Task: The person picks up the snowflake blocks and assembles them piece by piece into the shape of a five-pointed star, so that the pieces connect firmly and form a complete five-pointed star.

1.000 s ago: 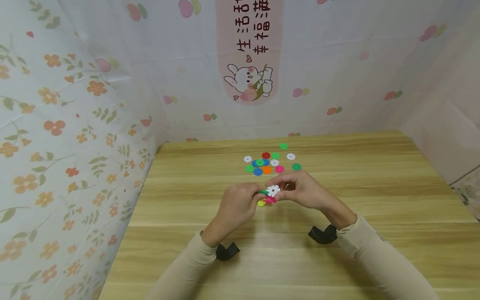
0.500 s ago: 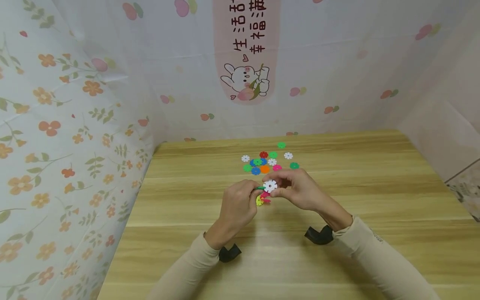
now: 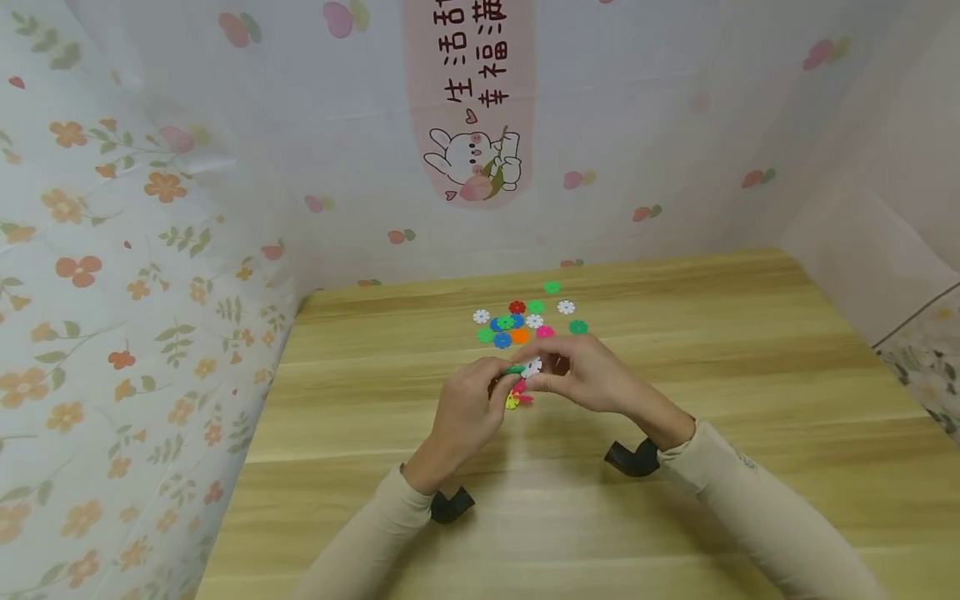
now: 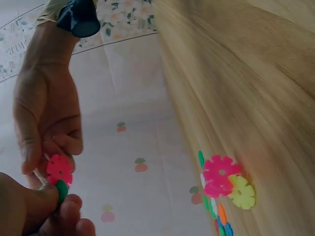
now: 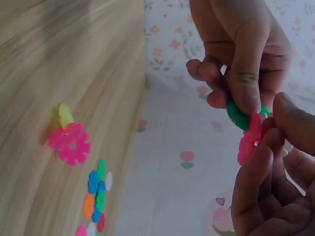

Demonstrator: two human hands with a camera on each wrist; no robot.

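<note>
My left hand [image 3: 468, 404] pinches a green snowflake disc [image 3: 513, 370] between thumb and fingers. Facing it, my right hand [image 3: 596, 375] grips a white snowflake disc [image 3: 533, 367], tilted in the head view. A pink snowflake disc [image 4: 60, 168] meets the green one between the hands. In the right wrist view, fingertips partly cover this pink disc [image 5: 249, 140], and only a sliver of white shows. How the three discs fit together is hidden. Below the hands, a pink disc piece [image 5: 71, 142] stands on the table with a yellow disc [image 5: 64, 115] against it.
Farther back on the wooden table [image 3: 360, 392] lie several loose discs, among them a red disc [image 3: 517, 307], an orange disc [image 3: 520, 336] and a white disc [image 3: 566, 307]. A printed cloth [image 3: 337, 150] hangs behind the table's far edge.
The white disc has turned from nearly face-on to a slant in the head view and sits closer against the green disc. The whole head view has shifted slightly.
</note>
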